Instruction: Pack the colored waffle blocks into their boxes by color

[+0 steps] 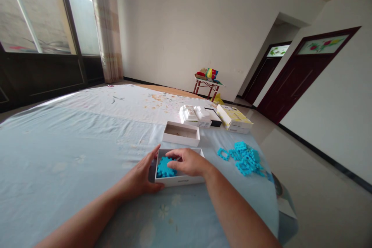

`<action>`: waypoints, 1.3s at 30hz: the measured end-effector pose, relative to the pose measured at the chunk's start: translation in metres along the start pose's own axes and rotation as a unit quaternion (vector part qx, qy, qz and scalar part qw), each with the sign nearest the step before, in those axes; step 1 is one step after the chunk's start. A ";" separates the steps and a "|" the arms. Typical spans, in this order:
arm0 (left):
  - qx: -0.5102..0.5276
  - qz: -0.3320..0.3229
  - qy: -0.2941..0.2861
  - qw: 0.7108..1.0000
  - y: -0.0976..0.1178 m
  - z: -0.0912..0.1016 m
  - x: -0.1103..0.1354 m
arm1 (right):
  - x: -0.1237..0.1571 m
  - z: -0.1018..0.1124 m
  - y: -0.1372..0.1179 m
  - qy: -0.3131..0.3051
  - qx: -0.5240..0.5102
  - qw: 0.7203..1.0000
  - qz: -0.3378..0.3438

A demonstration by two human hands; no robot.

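A white open box (pixel 181 180) stands on the table in front of me. My left hand (pixel 145 170) holds its left end, thumb at the front corner and fingers at the back. Inside the box, at the left, lies a blue interlocking piece (pixel 165 167) with notched edges. My right hand (pixel 188 161) reaches over the box, with thumb and bent fingers closed on the blue piece's right side. Its palm hides part of the box's inside. To the right lies a loose heap of similar blue pieces (pixel 245 157), some of them open frames.
Behind the box sits another white box part (pixel 181 139). Farther back are white packages (pixel 194 114), a black-lined tray (pixel 213 117) and a yellow-and-white box (pixel 235 118). The round table has a pale blue cloth (pixel 87 155); its edge curves down at the right.
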State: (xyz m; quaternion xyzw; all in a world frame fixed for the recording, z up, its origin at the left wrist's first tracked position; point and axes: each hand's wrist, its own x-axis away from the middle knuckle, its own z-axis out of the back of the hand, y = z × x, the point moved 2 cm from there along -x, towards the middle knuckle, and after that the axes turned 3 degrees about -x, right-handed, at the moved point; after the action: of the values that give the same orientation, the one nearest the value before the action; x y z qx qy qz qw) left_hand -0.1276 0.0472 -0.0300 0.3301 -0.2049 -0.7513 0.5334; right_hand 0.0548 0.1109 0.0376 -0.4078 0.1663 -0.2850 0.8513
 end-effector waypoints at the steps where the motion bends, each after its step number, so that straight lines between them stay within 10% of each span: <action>1: -0.005 0.001 0.002 1.000 0.000 0.000 0.000 | 0.000 -0.001 -0.001 -0.007 -0.003 1.000 0.010; 17: -0.015 0.008 0.005 1.000 -0.004 -0.002 -0.004 | 0.007 0.001 -0.001 0.045 -0.001 0.999 0.028; 22: -0.031 0.024 0.007 0.999 -0.011 -0.004 -0.006 | 0.025 0.051 0.014 0.221 0.020 0.974 0.039; 27: -0.049 0.029 0.032 0.998 -0.019 -0.008 -0.008 | 0.072 0.128 0.075 0.404 0.180 0.890 -0.108; 33: -0.038 0.050 0.078 0.995 -0.018 -0.011 -0.008 | 0.135 0.184 0.135 0.441 0.279 0.793 -0.313; 39: -0.040 0.072 0.085 0.993 -0.020 -0.013 -0.008 | 0.135 0.180 0.144 0.377 0.297 0.814 -0.326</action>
State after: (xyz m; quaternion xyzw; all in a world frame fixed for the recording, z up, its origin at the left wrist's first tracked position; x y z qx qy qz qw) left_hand -0.1300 0.0625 -0.0498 0.3554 -0.1518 -0.6879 0.6144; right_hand 0.3032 0.2081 0.0270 -0.0260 0.2388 -0.7130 0.6588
